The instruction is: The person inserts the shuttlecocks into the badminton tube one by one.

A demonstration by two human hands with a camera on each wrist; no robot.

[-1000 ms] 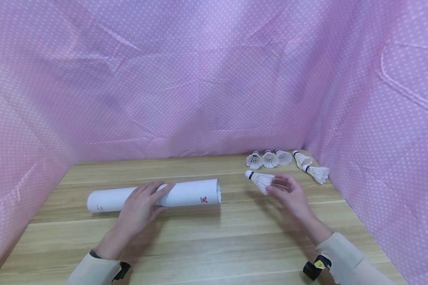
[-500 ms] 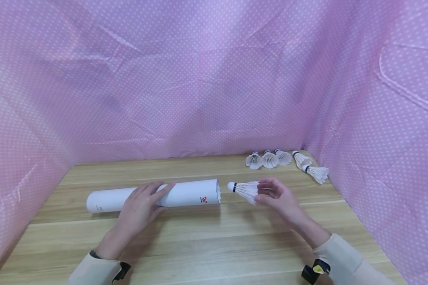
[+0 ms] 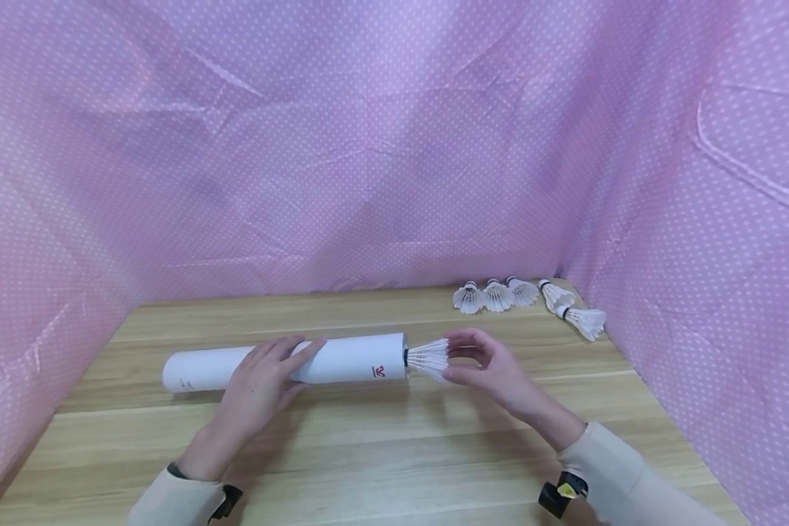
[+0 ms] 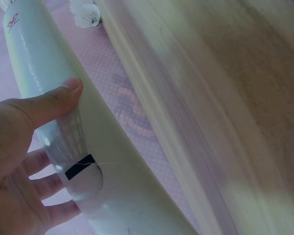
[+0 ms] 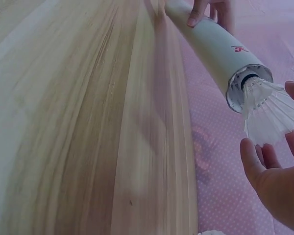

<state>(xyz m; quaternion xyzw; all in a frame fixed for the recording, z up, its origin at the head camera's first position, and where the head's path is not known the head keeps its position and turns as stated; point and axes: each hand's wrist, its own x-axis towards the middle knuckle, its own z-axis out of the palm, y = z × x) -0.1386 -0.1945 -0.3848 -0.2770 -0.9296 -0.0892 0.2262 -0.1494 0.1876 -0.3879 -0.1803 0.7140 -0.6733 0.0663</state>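
The left grip (image 3: 256,381) is clasping a shuttlecock tube (image 3: 355,358) while the right grip (image 3: 496,372) is pinching a shuttlecock (image 3: 429,358) at its mouth (image 5: 234,93), where tilted pushing could be creasing feathers.

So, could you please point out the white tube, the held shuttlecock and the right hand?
White tube (image 3: 348,359), head view: side wall.
Held shuttlecock (image 5: 269,116), right wrist view: feather skirt.
Right hand (image 3: 497,376), head view: middle.

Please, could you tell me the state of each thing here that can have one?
White tube: sideways, right end open
Held shuttlecock: cork inside the tube, feathers outside
Five other shuttlecocks: lying on the table
Left hand: gripping the tube
Right hand: holding the feathers
Pink cloth: wrinkled
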